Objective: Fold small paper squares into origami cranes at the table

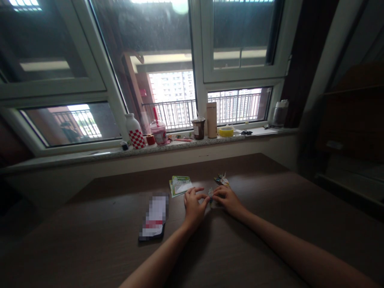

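- A small object [211, 193], pale at the top and darker below, is held between the two hands, just above or on the surface [90, 224]; which of these cannot be told, and its finer details are too small to be made out.
- By the left hand [194, 205], the object is pinched from one side in a narrow grip of thumb and forefinger, the other fingers being loosely extended.
- By the right hand [228, 200], it is pinched from the opposite side in a similarly narrow grip.
- Just beyond the right hand, a small heap of mixed pieces [221, 179] is seen.
- Near the left hand's fingers, green-and-white packets [180, 184] are laid overlapping.
- Farther left, a dark-edged phone [153, 218] is placed flat, its face obscured by pixelation.
- Beyond the surface, a checked bottle [134, 131], a pink drink cup [158, 133], a brown cup [198, 129], a tall beige flask [211, 121] and a yellow tape roll [226, 131] are lined up along the windowsill [93, 156].
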### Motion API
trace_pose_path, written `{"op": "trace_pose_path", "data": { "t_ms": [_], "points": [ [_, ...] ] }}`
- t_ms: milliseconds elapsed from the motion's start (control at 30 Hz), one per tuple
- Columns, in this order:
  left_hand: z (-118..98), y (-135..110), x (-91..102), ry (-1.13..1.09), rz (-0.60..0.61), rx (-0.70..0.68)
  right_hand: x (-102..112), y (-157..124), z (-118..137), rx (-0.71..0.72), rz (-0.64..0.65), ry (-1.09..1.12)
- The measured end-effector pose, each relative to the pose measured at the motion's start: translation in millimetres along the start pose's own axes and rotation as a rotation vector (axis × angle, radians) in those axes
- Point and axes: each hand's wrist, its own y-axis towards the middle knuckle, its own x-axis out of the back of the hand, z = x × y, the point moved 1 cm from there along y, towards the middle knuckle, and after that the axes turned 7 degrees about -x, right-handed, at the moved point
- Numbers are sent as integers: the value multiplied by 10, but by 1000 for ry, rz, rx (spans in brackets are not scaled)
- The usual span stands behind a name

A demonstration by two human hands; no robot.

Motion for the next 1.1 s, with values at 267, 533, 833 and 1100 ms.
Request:
{"op": "trace_pose_path", "data": {
  "t_ms": [267, 533, 833, 1100],
  "points": [
    [-39, 2, 15, 20, 2, 10, -52, -25, -6, 69, -65, -194],
    [11, 14, 9, -1, -16, 26, -32, -35, 3, 90, -27, -168],
    [7, 12, 17, -10, -24, 15, -14, -48, 49, 59, -56, -171],
    [-19, 5, 22, 8, -30, -10, -6, -57, 81, 26, -62, -162]
  ]
}}
